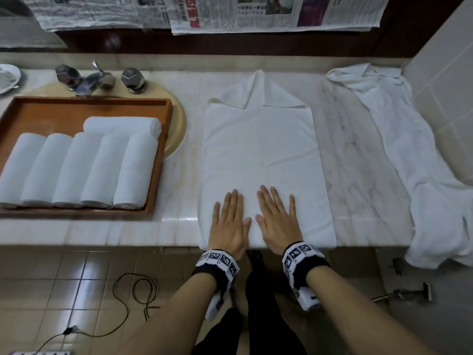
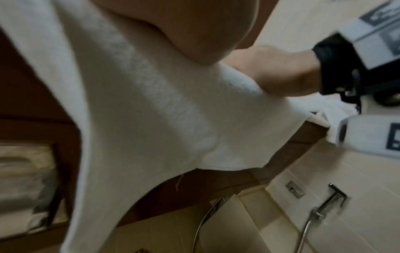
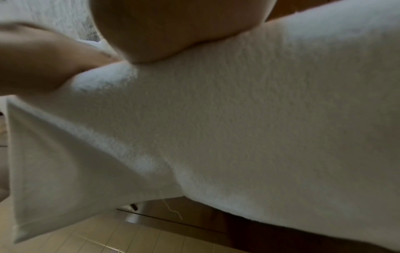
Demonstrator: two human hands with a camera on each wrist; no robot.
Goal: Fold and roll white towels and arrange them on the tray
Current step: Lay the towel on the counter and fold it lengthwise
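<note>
The fingers [image 1: 236, 201] of both hands lie straight and flat, grasping nothing. In the head view the left hand [image 1: 230, 221] and right hand [image 1: 277, 219] press side by side on the near end of the folded towel [image 1: 261, 149], which lies lengthwise on the counter [image 1: 358, 162], its far end folded to a point. Six rolled towels [image 1: 76, 167] sit in the tray [image 1: 163, 149] to the left; a loose towel [image 1: 409, 149] lies crumpled to the right.

In the left wrist view the towel's near edge hangs over the counter's lip.

The right wrist view shows nubby terry pile. It looks soft, light and limp, probably best taken by that hanging near edge and rolled away.
</note>
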